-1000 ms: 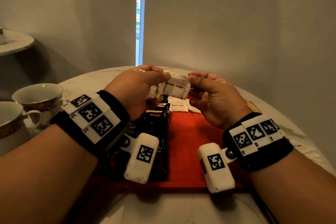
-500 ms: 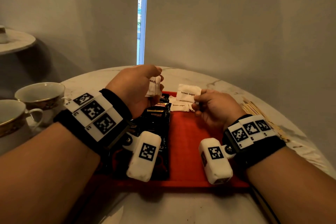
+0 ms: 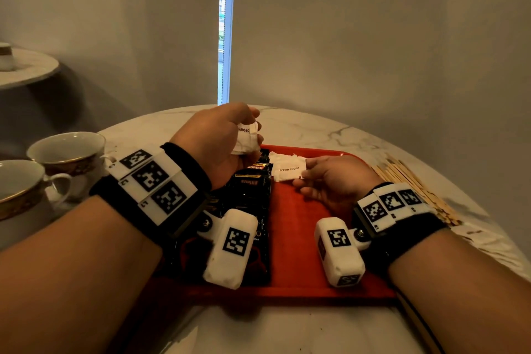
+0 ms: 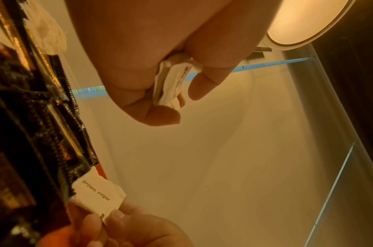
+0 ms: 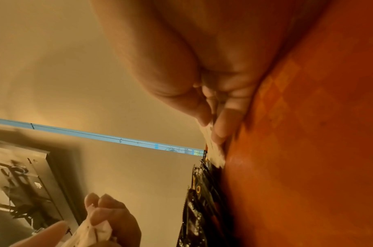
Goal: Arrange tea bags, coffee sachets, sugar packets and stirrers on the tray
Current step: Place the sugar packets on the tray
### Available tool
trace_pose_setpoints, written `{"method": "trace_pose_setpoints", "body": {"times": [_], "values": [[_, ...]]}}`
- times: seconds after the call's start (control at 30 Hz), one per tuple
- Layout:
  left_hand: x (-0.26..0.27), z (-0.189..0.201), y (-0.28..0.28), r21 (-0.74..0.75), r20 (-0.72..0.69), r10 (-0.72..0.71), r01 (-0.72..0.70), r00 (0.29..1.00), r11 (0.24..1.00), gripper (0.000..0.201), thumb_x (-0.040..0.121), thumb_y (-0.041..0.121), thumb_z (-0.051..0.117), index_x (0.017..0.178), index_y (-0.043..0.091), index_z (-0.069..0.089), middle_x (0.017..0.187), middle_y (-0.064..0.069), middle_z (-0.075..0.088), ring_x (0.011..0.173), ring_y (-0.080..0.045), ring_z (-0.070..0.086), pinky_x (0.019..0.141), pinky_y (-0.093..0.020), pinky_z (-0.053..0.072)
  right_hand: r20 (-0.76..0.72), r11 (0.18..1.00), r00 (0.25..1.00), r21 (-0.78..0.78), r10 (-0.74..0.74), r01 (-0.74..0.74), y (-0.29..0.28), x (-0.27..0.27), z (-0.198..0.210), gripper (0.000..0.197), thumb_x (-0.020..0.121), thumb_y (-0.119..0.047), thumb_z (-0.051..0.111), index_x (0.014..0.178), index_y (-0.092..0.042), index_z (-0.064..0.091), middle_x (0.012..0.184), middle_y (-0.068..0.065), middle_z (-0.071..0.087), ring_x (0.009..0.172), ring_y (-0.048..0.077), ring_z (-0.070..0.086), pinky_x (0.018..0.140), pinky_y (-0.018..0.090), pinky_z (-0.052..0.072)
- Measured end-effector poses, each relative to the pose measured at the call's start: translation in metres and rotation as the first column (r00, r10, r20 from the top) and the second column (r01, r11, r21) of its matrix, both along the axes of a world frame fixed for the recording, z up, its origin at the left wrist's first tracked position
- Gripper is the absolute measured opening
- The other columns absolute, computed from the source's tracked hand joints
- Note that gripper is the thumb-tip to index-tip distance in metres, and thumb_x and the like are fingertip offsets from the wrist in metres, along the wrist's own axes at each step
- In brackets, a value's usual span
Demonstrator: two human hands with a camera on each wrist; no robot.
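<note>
A red tray lies on the round marble table. Black coffee sachets sit in a row along its left side. My left hand hovers above the tray's far left corner and grips a small stack of white brown sugar packets. My right hand is low over the tray and pinches one brown sugar packet by its right edge; the packet lies on other white packets at the tray's far end. Wooden stirrers lie on the table right of the tray.
Two white cups with gold rims stand on the table at the left. A small side table is at the far left. Grey walls close in behind the table.
The hands came apart: my right hand took one sugar packet from the stack and lowered it onto the packets on the tray. My left hand stayed raised with the rest.
</note>
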State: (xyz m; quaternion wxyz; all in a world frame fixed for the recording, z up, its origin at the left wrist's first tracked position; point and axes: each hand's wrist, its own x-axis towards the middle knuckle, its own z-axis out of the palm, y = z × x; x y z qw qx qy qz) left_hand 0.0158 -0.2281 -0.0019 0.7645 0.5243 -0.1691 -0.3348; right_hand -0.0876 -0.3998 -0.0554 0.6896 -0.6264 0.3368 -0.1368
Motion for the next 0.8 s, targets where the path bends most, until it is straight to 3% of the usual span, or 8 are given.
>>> {"method": "trace_pose_setpoints", "body": {"times": [0.1, 0.23, 0.33, 0.5, 0.67, 0.8], "values": [[-0.001, 0.001, 0.0, -0.017, 0.001, -0.002, 0.002, 1.0, 1.0, 0.021, 0.094, 0.011, 0.045, 0.103, 0.009, 0.063, 0.1, -0.014, 0.053, 0.083, -0.024, 0.055, 0.056, -0.03, 0.047, 0.019, 1.0, 1.0, 0.001, -0.008, 0.008, 0.003, -0.002, 0.002, 0.024, 0.096, 0.006, 0.053, 0.119, 0.0, 0.056, 0.113, 0.023, 0.068, 0.071, 0.019, 0.068, 0.054, 0.024, 0.057], [-0.001, 0.003, 0.002, -0.032, -0.004, -0.018, 0.018, 1.0, 0.999, 0.027, 0.09, 0.01, 0.04, 0.106, 0.006, 0.062, 0.095, -0.014, 0.052, 0.079, -0.024, 0.054, 0.054, -0.029, 0.047, 0.009, 1.0, 1.0, 0.001, -0.001, 0.001, 0.006, -0.003, 0.004, 0.009, 0.096, -0.003, 0.057, 0.105, -0.002, 0.06, 0.12, 0.024, 0.065, 0.079, 0.021, 0.067, 0.064, 0.026, 0.058], [0.0, 0.002, 0.002, -0.022, -0.005, -0.017, 0.017, 1.0, 1.0, 0.032, 0.089, 0.009, 0.038, 0.108, 0.005, 0.062, 0.099, -0.015, 0.053, 0.082, -0.025, 0.054, 0.053, -0.029, 0.048, 0.009, 1.0, 1.0, 0.005, -0.021, 0.021, 0.004, -0.002, 0.005, 0.016, 0.096, -0.006, 0.059, 0.11, 0.001, 0.061, 0.128, 0.027, 0.062, 0.083, 0.024, 0.068, 0.063, 0.026, 0.06], [0.001, 0.002, 0.002, -0.025, -0.012, -0.011, 0.011, 1.0, 1.0, 0.032, 0.088, 0.009, 0.039, 0.107, 0.005, 0.064, 0.101, -0.016, 0.053, 0.083, -0.025, 0.055, 0.051, -0.028, 0.049, 0.0, 1.0, 1.0, -0.009, -0.019, 0.019, 0.005, -0.003, 0.01, 0.03, 0.098, -0.013, 0.057, 0.125, 0.0, 0.055, 0.126, 0.027, 0.062, 0.081, 0.027, 0.068, 0.063, 0.027, 0.059], [0.001, 0.001, 0.002, -0.032, -0.013, -0.009, 0.008, 1.0, 0.999, 0.031, 0.087, 0.009, 0.039, 0.103, 0.005, 0.065, 0.104, -0.016, 0.052, 0.084, -0.026, 0.055, 0.051, -0.028, 0.049, 0.016, 1.0, 0.999, 0.0, -0.029, 0.029, 0.006, -0.004, 0.01, 0.014, 0.097, -0.015, 0.059, 0.104, -0.004, 0.061, 0.116, 0.018, 0.066, 0.083, 0.028, 0.068, 0.065, 0.028, 0.059], [0.001, 0.001, 0.002, -0.023, -0.015, 0.006, -0.007, 1.0, 1.0, 0.033, 0.086, 0.007, 0.038, 0.103, 0.005, 0.066, 0.106, -0.017, 0.053, 0.087, -0.027, 0.057, 0.052, -0.029, 0.05, -0.006, 0.998, 1.0, -0.065, -0.023, 0.023, 0.008, -0.004, 0.011, 0.014, 0.096, -0.017, 0.06, 0.104, -0.006, 0.063, 0.108, 0.011, 0.062, 0.073, 0.023, 0.065, 0.056, 0.031, 0.051]]}}
